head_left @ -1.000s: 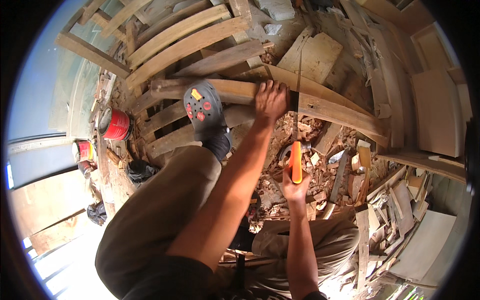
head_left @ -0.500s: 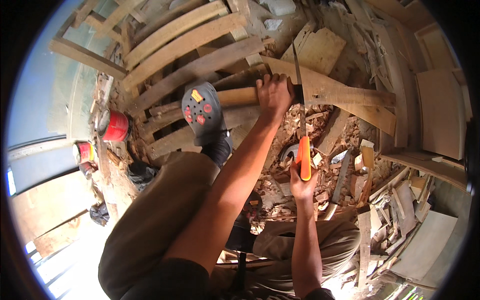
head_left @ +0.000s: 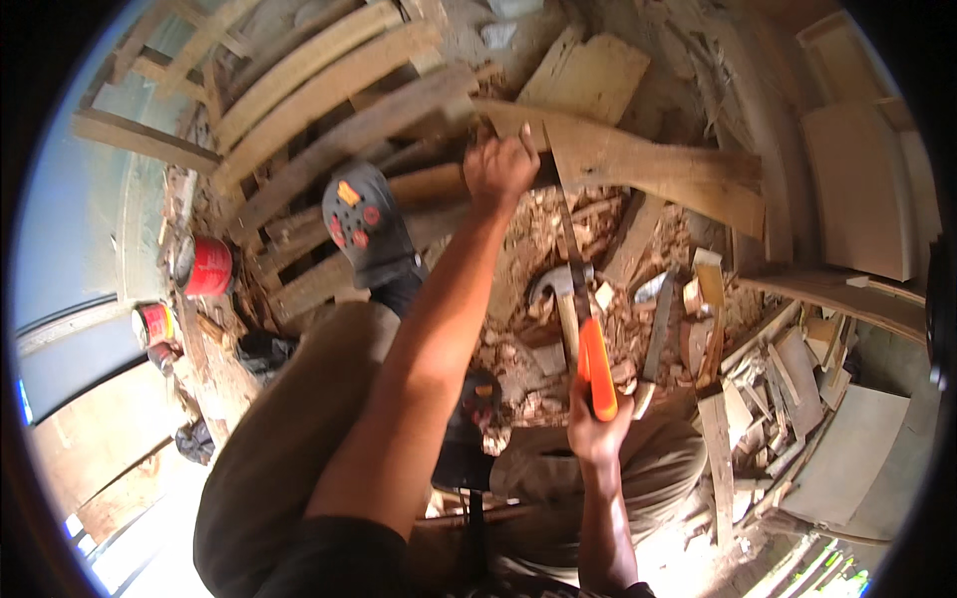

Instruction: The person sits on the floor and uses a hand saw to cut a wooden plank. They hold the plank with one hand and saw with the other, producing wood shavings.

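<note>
My right hand [head_left: 598,429] is closed round the orange handle of a handsaw [head_left: 595,374]. Its narrow dark blade slants up and slightly left, with the tip by the right end of a plank [head_left: 429,185]. Over that plank, my left hand [head_left: 501,167] is closed and a little blurred; whatever lies inside its fingers is hidden. My grey clog [head_left: 369,219] presses on the plank, left of that hand. Below the blade, a claw hammer [head_left: 561,289] rests on wood chips. A wider brown board [head_left: 648,169] lies right of the left hand.
Wooden slats [head_left: 339,100] form a pallet-like frame at the far left. A red can [head_left: 207,266] and a smaller can [head_left: 155,324] stand along the left side. Offcuts [head_left: 788,389] are heaped at the right, beside leaning panels [head_left: 857,189]. Wood chips [head_left: 518,339] cover the floor.
The saw and my right hand have moved down toward me, away from the plank's end. My left hand has shifted its grip, curling with one finger raised. The view has shifted slightly, uncovering the hammer.
</note>
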`<action>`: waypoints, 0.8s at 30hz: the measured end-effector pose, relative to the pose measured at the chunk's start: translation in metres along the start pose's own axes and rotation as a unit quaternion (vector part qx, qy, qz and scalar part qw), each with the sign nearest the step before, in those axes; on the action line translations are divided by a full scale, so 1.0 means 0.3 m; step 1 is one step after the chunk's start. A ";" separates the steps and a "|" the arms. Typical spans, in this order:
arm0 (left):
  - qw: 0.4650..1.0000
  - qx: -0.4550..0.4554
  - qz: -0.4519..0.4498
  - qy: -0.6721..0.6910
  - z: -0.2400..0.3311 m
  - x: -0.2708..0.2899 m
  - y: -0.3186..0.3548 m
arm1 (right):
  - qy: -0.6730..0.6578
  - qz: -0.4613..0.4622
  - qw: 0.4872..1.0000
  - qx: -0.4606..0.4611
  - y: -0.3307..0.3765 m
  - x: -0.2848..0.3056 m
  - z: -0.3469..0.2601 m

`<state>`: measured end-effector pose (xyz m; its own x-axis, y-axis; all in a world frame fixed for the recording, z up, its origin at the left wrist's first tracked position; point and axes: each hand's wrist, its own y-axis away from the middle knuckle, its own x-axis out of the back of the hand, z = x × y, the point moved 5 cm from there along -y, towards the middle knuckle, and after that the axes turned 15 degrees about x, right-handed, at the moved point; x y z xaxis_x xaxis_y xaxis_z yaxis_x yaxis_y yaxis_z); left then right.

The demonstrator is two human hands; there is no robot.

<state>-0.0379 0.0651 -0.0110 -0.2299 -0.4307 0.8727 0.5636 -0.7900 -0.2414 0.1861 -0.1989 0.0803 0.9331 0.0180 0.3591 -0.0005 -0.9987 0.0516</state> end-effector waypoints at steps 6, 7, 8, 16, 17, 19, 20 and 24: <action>0.992 -0.091 0.053 -0.074 -0.024 -0.034 0.018 | 0.016 -0.007 0.996 -0.084 -0.268 -0.081 -0.009; 0.990 -0.127 0.014 -0.054 -0.025 -0.040 0.043 | -0.005 0.000 0.999 -0.040 -0.469 -0.140 -0.055; 0.992 -0.081 -0.060 -0.069 0.040 -0.036 0.007 | -0.018 -0.006 0.999 0.038 -0.515 -0.148 -0.014; 0.998 -0.053 0.039 0.002 0.037 0.048 0.015 | -0.015 0.033 0.999 0.032 0.054 0.047 -0.060; 0.997 -0.064 0.035 -0.001 0.038 0.046 0.018 | -0.020 0.040 0.999 0.018 -0.021 0.020 0.013; 0.995 -0.094 0.013 -0.027 0.044 0.032 0.022 | -0.064 0.007 0.996 -0.066 -0.366 -0.133 0.039; 0.993 -0.109 -0.002 -0.046 0.065 0.024 0.029 | -0.078 -0.009 0.995 -0.059 -0.522 -0.192 0.035; 0.995 -0.087 -0.020 -0.049 0.024 0.005 0.017 | -0.045 -0.058 0.995 -0.070 -0.426 -0.213 0.047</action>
<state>-0.0297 0.0635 -0.0077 -0.1661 -0.3599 0.9181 0.4073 -0.8729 -0.2685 0.1316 -0.0732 0.0377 0.9584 0.1210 0.2586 0.0637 -0.9735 0.2195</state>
